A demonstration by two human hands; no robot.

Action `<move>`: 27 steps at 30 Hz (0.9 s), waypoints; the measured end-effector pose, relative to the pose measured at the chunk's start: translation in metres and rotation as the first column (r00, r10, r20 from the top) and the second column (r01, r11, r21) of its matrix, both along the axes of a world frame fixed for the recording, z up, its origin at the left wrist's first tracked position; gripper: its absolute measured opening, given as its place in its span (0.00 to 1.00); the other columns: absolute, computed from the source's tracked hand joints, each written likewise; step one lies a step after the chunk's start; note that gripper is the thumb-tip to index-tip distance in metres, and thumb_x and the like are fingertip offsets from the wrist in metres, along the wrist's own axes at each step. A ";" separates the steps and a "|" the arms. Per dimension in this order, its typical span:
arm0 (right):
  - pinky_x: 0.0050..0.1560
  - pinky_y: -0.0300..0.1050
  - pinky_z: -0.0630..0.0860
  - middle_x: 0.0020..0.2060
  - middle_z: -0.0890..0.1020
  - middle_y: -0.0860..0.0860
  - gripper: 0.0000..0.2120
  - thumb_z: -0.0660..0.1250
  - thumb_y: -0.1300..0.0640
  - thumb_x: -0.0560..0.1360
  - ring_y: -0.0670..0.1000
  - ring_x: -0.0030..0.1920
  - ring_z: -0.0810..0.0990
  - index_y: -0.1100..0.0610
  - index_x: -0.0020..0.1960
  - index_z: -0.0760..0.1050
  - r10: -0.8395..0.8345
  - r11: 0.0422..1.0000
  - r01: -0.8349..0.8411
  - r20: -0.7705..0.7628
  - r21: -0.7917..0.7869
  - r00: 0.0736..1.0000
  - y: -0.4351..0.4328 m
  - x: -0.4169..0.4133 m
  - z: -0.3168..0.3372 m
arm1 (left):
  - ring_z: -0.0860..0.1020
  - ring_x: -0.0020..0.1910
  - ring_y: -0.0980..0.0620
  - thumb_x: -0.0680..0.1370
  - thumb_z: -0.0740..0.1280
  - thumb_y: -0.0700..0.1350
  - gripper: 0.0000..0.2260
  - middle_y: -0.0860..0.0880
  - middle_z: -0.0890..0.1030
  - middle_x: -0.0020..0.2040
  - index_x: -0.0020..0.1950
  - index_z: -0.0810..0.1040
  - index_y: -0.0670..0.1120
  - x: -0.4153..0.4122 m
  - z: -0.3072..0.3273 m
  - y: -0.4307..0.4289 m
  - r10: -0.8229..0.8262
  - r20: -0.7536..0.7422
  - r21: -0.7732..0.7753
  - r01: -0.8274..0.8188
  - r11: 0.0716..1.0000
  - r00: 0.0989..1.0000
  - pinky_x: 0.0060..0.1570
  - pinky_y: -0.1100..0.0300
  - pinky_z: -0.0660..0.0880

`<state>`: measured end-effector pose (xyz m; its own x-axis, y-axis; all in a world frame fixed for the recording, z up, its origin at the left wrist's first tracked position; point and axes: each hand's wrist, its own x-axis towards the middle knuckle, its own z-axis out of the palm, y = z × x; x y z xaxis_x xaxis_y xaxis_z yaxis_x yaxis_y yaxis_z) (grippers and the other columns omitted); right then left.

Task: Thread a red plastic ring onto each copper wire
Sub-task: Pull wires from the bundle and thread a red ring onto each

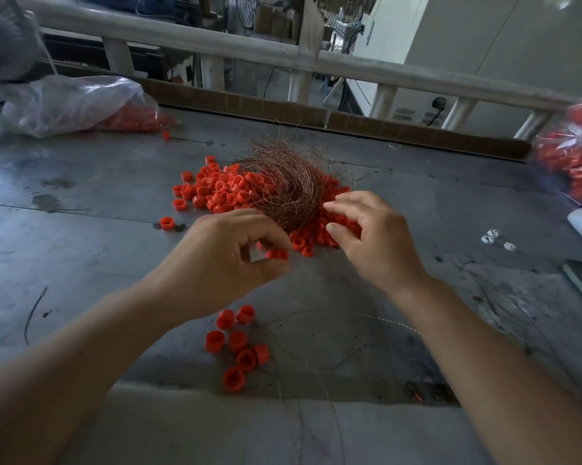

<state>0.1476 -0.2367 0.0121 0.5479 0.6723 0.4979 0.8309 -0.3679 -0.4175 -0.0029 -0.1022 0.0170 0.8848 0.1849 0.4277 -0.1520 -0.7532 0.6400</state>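
Red rings (239, 347) lie nearest, below the copper wire bundle (283, 189); left grip (236, 253) pinches one ring (277, 254), probably light and stiff; right grip (367, 236) is spread.

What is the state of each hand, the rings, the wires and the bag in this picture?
left hand, pinches one red ring
right hand, fingers loosely curled above the ring pile, holding nothing visible
copper wire bundle, tangled, lying on the pile
near rings, apart from pile, thin wires beside them
left bag, slumped, rings inside
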 end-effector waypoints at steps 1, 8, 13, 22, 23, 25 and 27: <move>0.63 0.40 0.64 0.59 0.76 0.55 0.12 0.69 0.63 0.72 0.53 0.61 0.73 0.60 0.55 0.79 0.025 1.000 -0.025 0.011 -0.014 1.000 0.000 0.000 0.000 | 0.76 0.47 0.60 0.69 0.71 0.53 0.07 0.58 0.80 0.46 0.43 0.82 0.52 0.002 -0.001 -0.001 0.042 0.059 0.133 -0.050 0.990 0.997 0.46 0.68 0.74; 0.69 0.42 0.53 0.69 0.67 0.53 0.16 0.68 0.61 0.73 0.49 0.71 0.59 0.61 0.61 0.75 0.293 0.938 -0.271 0.076 -0.218 0.953 0.007 -0.008 -0.003 | 0.70 0.57 0.60 0.67 0.73 0.49 0.09 0.58 0.72 0.58 0.45 0.82 0.49 0.007 -0.004 0.000 0.175 0.076 0.133 -0.184 0.974 0.982 0.55 0.73 0.62; 0.69 0.41 0.54 0.65 0.72 0.54 0.18 0.65 0.58 0.75 0.45 0.67 0.60 0.64 0.63 0.71 0.315 0.938 -0.302 0.052 -0.170 0.948 0.005 -0.009 -0.004 | 0.69 0.55 0.66 0.67 0.75 0.40 0.08 0.59 0.73 0.57 0.45 0.83 0.46 0.010 -0.008 0.000 0.110 0.063 0.155 -0.118 0.981 0.992 0.56 0.79 0.62; 0.58 0.39 0.70 0.50 0.82 0.57 0.10 0.65 0.62 0.72 0.47 0.53 0.76 0.65 0.51 0.80 0.202 0.964 -0.214 0.085 0.160 0.976 0.004 -0.013 0.001 | 0.67 0.63 0.60 0.69 0.74 0.43 0.08 0.60 0.70 0.60 0.47 0.83 0.48 0.010 -0.009 0.002 0.098 -0.006 0.233 -0.094 0.968 0.995 0.61 0.69 0.60; 0.57 0.38 0.70 0.49 0.82 0.57 0.10 0.65 0.63 0.72 0.47 0.52 0.76 0.65 0.51 0.80 0.205 0.961 -0.215 0.074 0.176 0.976 0.004 -0.013 0.002 | 0.65 0.65 0.59 0.69 0.74 0.43 0.08 0.60 0.69 0.61 0.48 0.83 0.48 0.011 -0.010 0.002 0.089 -0.016 0.253 -0.082 0.964 0.996 0.63 0.65 0.59; 0.56 0.34 0.71 0.47 0.82 0.55 0.09 0.65 0.64 0.73 0.44 0.50 0.78 0.65 0.49 0.80 0.232 0.947 -0.231 0.024 0.225 0.973 0.004 -0.014 0.004 | 0.61 0.67 0.58 0.70 0.73 0.43 0.09 0.59 0.68 0.62 0.49 0.82 0.48 0.014 -0.010 0.002 0.076 -0.046 0.280 -0.060 0.958 0.996 0.65 0.63 0.57; 0.54 0.32 0.72 0.46 0.81 0.51 0.08 0.64 0.64 0.73 0.43 0.49 0.78 0.65 0.49 0.80 0.279 0.924 -0.256 -0.046 0.283 0.959 0.004 -0.015 0.005 | 0.59 0.68 0.60 0.71 0.72 0.44 0.09 0.58 0.69 0.64 0.50 0.82 0.49 0.016 -0.012 0.002 0.070 -0.084 0.297 -0.042 0.954 0.994 0.65 0.67 0.53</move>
